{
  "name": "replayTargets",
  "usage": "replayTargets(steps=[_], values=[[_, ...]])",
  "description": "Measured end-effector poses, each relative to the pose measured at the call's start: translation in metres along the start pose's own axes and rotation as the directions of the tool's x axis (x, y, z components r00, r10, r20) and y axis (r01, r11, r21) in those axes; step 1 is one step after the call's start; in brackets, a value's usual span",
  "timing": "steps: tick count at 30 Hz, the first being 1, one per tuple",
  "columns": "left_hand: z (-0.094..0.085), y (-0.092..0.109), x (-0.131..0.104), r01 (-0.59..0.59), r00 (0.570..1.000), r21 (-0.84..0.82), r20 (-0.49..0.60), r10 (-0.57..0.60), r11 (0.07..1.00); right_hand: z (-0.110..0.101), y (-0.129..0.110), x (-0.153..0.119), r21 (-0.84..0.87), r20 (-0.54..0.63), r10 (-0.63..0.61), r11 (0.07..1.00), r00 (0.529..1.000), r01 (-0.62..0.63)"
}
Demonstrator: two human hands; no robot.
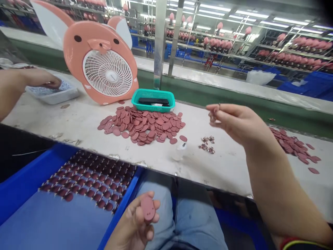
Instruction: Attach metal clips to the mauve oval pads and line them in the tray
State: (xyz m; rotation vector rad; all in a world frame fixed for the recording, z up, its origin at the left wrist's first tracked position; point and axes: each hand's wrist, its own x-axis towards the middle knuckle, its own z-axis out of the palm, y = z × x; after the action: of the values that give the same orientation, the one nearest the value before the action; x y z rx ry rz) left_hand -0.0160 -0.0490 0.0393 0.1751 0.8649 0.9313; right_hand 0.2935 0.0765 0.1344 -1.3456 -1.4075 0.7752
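Nearest of all, well below the green basket (152,108), the fingers of the person's left hand (131,224) pinch a dull-red oval disc (148,207) marked with small dark dots. To the right of the basket, the fingers of the right hand (235,124) are pressed together around a small brownish piece (213,115), too blurred to make out fully. Between that hand and the basket's near side, a few small metal pieces (207,145) lie clustered on the white tabletop (221,172). To their left, nearer the basket, stands a small clear bottle (179,152) with a dark tip. A broad heap of red discs (143,125) spreads just in front of the basket; a smaller heap (293,146) lies far to its right. The basket holds a long black item (153,101). Left of it stands a pink pig-shaped fan (109,66). Farther left, another person's hand (49,81) reaches into a white tub (61,99), its fingers partly hidden, so their state cannot be told. Below and left of the basket, a blue tray (52,224) carries rows of discs (88,180).
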Motion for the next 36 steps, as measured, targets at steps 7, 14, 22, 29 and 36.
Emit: replayTargets(steps=[7, 14, 22, 29, 36], values=[[0.017, -0.007, -0.018, 0.023, 0.999, 0.097, 0.024, -0.026, 0.995, 0.08, -0.023, -0.136, 0.224, 0.352, -0.063, 0.975, 0.934, -0.019], [0.017, -0.01, -0.02, 0.049, 0.995, 0.178, 0.073, -0.063, 0.983, 0.091, -0.014, -0.148, 0.146, 0.413, -0.141, 0.985, 0.9, 0.087], [0.012, -0.014, -0.016, 0.051, 0.992, 0.16, 0.102, -0.068, 0.986, 0.091, -0.018, -0.145, 0.111, 0.44, -0.243, 0.97, 0.864, 0.217], [0.019, -0.011, -0.022, 0.03, 0.998, 0.168, 0.056, -0.04, 0.985, 0.089, -0.022, -0.145, 0.067, 0.441, -0.366, 0.924, 0.82, 0.376], [0.014, -0.012, -0.019, 0.036, 0.993, 0.19, 0.104, -0.057, 0.981, 0.089, -0.024, -0.144, 0.048, 0.454, -0.367, 0.92, 0.812, 0.389]])
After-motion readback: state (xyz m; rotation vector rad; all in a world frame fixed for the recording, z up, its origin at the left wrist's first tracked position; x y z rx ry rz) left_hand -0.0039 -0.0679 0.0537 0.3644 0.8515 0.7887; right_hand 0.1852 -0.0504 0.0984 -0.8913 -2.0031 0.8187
